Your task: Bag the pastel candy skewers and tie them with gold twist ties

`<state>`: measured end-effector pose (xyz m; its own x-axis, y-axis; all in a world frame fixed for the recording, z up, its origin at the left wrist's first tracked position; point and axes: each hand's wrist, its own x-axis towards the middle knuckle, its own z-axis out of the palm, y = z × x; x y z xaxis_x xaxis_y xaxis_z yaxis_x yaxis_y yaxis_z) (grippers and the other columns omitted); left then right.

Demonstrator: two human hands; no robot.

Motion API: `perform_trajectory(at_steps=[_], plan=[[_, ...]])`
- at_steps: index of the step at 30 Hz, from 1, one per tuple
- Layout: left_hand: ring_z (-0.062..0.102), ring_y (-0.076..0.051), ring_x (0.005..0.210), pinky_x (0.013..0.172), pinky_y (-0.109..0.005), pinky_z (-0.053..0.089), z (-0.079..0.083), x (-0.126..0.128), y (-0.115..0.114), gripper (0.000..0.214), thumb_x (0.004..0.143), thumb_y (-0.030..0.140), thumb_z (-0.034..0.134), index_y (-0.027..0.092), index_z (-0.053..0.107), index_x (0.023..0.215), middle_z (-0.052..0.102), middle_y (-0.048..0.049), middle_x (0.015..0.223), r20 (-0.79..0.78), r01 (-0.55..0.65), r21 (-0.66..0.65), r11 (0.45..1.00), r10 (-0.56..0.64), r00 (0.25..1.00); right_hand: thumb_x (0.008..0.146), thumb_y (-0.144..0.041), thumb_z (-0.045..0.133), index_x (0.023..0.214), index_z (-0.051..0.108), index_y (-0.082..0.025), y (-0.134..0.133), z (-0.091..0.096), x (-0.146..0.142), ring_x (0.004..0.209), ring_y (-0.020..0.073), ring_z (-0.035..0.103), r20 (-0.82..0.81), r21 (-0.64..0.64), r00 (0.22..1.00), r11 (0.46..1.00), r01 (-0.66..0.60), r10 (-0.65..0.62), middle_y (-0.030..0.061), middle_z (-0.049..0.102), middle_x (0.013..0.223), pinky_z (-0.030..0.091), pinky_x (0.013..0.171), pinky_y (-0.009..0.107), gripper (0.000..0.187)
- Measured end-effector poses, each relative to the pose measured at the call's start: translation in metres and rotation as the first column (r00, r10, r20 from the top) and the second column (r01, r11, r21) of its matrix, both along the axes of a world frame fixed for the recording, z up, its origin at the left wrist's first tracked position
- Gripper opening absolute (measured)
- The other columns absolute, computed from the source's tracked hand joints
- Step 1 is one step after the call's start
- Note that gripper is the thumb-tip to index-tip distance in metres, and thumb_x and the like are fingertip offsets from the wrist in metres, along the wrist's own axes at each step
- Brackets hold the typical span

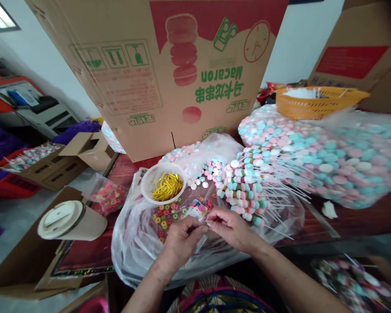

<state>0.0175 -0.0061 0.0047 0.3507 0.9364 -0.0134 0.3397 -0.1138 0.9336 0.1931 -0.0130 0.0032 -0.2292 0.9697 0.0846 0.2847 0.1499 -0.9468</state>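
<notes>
Single head-worn cam, facing forward and down over the table [124,174]. Left hand [183,238] and right hand [230,227] sit near, lower center; carton [163,82] farther back, filling upper center.

Left hand [183,240] and right hand [230,227] are basically fingertip-to-fingertip by a printed packet [197,209], white bowl [146,185] of gold strips [167,187] and candy skewers [249,184] nearby.

The strips [167,188] are gold and the bowl [146,188] white, the ring-shaped sweets [167,212] red, green, yellow and orange, the skewered sweets [246,184] banded in pink, white, turquoise and brown, the near packet [197,209] white with multicoloured patches, and the far carton [169,95] tan with red and green print.
</notes>
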Motion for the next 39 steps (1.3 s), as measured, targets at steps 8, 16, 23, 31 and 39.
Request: perform_trajectory(at_steps=[8, 16, 23, 31, 39], plan=[[0.045, -0.011, 0.059, 0.057, -0.022, 0.037, -0.004, -0.009, 0.005, 0.023, 0.071, 0.037, 0.069, 0.016, 0.060, 0.070, 0.052, 0.0023, 0.061, 0.175, -0.058, -0.072, 0.996, 0.070, 0.982, 0.088, -0.038, 0.047, 0.057, 0.045, -0.019, 0.014, 0.003, -0.009, 0.055, 0.0106, 0.042, 0.245, 0.190, 0.965, 0.980, 0.051, -0.098, -0.0029, 0.044, 0.055, 0.034, 0.053, 0.024, 0.036], [0.050, -0.015, 0.059, 0.060, -0.027, 0.040, -0.004, -0.042, 0.009, 0.031, 0.087, 0.037, 0.051, 0.018, 0.065, 0.067, 0.057, -0.0018, 0.060, 0.095, -0.065, 0.112, 0.992, 0.054, 0.994, 0.089, -0.030, 0.042, 0.058, 0.052, -0.018, 0.072, 0.050, 0.002, 0.070, 0.0176, 0.051, 0.562, 0.518, 0.778, 0.853, -0.066, -0.281, 0.0063, 0.057, 0.067, 0.041, 0.069, 0.033, 0.035], [0.061, -0.018, 0.076, 0.079, -0.033, 0.046, 0.002, -0.066, 0.007, 0.025, 0.091, 0.027, 0.047, 0.025, 0.071, 0.097, 0.071, -0.0037, 0.081, 0.066, -0.032, 0.324, 0.946, 0.011, 0.998, 0.076, -0.013, 0.054, 0.043, 0.046, -0.018, 0.122, 0.054, 0.074, 0.062, 0.0231, 0.056, 0.903, 0.361, 0.263, 0.932, -0.035, -0.340, 0.0109, 0.054, 0.052, 0.038, 0.066, 0.043, 0.034], [0.064, -0.015, 0.082, 0.079, -0.030, 0.046, 0.003, -0.071, 0.011, 0.025, 0.095, 0.023, 0.040, 0.021, 0.063, 0.105, 0.071, -0.0030, 0.091, -0.078, 0.115, 0.572, 0.812, -0.086, 0.993, 0.085, -0.048, 0.039, 0.077, 0.059, -0.024, 0.054, 0.093, 0.128, 0.063, 0.0238, 0.056, 0.693, 0.460, 0.598, 0.885, 0.064, -0.403, 0.0087, 0.063, 0.074, 0.040, 0.056, 0.037, 0.032], [0.065, -0.016, 0.076, 0.073, -0.029, 0.048, 0.018, -0.046, 0.012, 0.029, 0.096, 0.026, 0.035, 0.016, 0.063, 0.091, 0.069, -0.0054, 0.080, -0.281, 0.213, 0.660, 0.720, -0.027, 0.959, 0.072, -0.044, 0.064, 0.069, 0.063, -0.020, -0.004, 0.085, 0.029, 0.058, 0.0153, 0.052, 0.116, -0.034, 0.971, 0.976, 0.213, -0.208, 0.0005, 0.058, 0.062, 0.044, 0.054, 0.026, 0.025]])
